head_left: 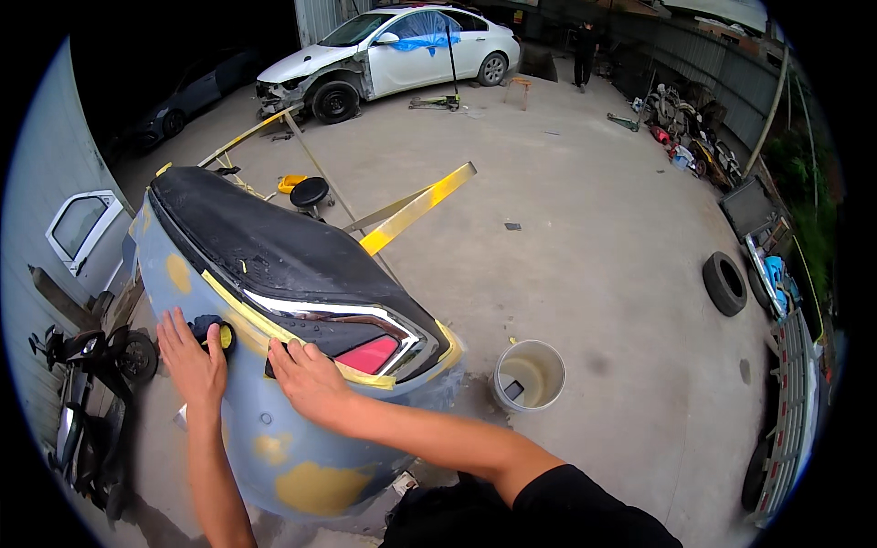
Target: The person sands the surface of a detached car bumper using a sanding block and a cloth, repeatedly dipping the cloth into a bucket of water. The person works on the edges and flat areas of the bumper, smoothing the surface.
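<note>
Steady the grey bumper (320, 434), lower left of the frame, with left hand (195, 361) open and flat. With right hand (306, 374) gripping the dark pad (269, 368), press evenly, sparing the yellow tape (245, 305).

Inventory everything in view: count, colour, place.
Bumper: 1, grey and tan, foreground
Light: 1, red and chrome, bumper
Panel: 1, black, beside light
Tape: several strips, yellow, around light
Round object: 1, dark and yellow, bumper
Bucket: 1, whitish, right of bumper
Stand bars: 2+, yellow, behind bumper
Cars: 2, white and dark, back
Door: 1, white, left wall
Scooter: 1+, black, left
Tyres: several, black, right
Person: 1, dark clothes, back
Left hand: 1, bare, bumper
Right hand: 1, bare, by tape
</note>
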Motion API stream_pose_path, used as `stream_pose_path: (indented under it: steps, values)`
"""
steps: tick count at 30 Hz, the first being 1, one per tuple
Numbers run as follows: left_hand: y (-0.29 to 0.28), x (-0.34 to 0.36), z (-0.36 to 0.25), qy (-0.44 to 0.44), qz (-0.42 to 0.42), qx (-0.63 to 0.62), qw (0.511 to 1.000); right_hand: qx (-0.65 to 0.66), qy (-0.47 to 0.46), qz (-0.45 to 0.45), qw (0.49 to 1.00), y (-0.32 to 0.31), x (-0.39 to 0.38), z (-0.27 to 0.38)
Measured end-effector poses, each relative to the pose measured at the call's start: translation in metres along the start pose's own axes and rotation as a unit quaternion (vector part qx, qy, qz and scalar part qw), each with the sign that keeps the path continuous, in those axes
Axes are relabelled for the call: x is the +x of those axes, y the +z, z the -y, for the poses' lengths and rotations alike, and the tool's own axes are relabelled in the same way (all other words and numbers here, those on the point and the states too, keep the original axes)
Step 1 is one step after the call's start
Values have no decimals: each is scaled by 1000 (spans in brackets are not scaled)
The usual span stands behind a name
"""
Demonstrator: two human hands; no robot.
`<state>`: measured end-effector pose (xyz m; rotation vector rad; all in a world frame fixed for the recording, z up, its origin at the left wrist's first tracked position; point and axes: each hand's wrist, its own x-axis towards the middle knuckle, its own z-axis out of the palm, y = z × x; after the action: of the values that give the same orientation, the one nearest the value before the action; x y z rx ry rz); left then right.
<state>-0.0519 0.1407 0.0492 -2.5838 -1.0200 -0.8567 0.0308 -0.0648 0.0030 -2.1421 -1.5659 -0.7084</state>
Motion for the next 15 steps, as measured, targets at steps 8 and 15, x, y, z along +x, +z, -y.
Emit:
stream_pose_path:
  steps: [8,15]
  values:
    - [-6,-79,-48,231,144,-157,949,400,151,-3,904,-43,-30,-9]
    - [-23,-116,-86,282,142,-155,936,564,295,40,770,-60,-63,-44]
